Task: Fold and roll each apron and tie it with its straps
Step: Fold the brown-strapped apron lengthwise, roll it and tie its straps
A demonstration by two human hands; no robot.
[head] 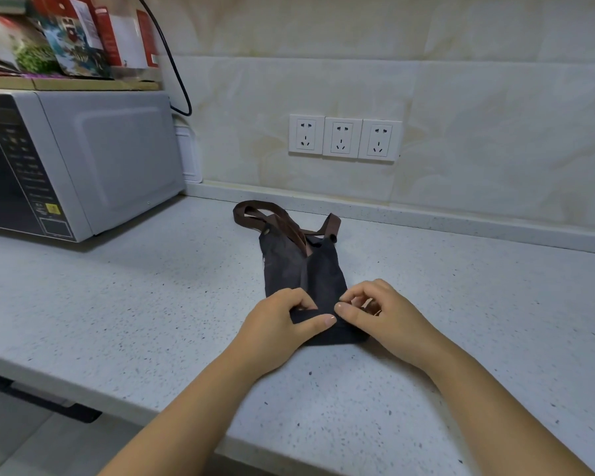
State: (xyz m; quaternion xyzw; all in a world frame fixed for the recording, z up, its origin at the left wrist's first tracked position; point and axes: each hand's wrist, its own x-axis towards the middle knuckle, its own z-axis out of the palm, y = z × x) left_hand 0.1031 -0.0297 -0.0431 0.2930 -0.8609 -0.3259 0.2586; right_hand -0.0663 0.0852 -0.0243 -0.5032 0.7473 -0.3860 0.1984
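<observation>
A dark apron [303, 266], folded into a narrow strip, lies on the speckled countertop [152, 304] and runs away from me. Its brown straps [272, 218] loop at the far end near the wall. The near end is rolled up into a small roll. My left hand [282, 324] grips the left part of that roll, thumb across its front and fingers curled over the top. My right hand [382, 314] pinches the right part, fingers curled over the fold. The two thumbs almost meet at the middle.
A white microwave [83, 159] stands at the left with boxes and packets [69, 36] stacked on top. A black cable [176, 70] hangs behind it. Three wall sockets [344, 137] sit on the tiled wall. The counter's front edge runs diagonally at lower left.
</observation>
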